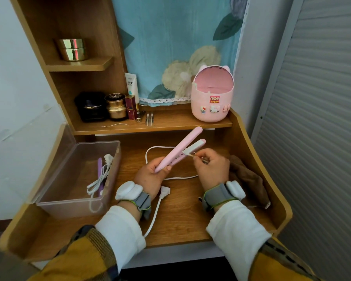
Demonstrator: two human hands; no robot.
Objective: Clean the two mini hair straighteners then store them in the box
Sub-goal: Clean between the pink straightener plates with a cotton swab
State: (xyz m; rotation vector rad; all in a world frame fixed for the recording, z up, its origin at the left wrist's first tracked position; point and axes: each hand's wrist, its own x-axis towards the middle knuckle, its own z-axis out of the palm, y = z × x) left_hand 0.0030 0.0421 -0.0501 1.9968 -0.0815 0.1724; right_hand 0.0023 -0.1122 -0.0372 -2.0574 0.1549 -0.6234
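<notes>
My left hand (150, 177) grips the handle end of a pink mini hair straightener (180, 148), which is tilted up to the right with its two arms spread apart. My right hand (210, 169) pinches a thin cotton swab (192, 155) whose tip touches the white plate near the hinge. The straightener's white cord (158, 209) loops over the desk to a plug by my left wrist. A purple mini straightener (100, 175) with its white cord lies inside the clear plastic box (69, 207) at the left, whose lid stands open.
A brown cloth (249, 179) lies on the desk to the right of my right hand. On the shelf behind stand a pink bin (212, 94), cosmetic jars (116, 107), a tube and two cotton swabs (149, 118). Raised wooden sides edge the desk (180, 226).
</notes>
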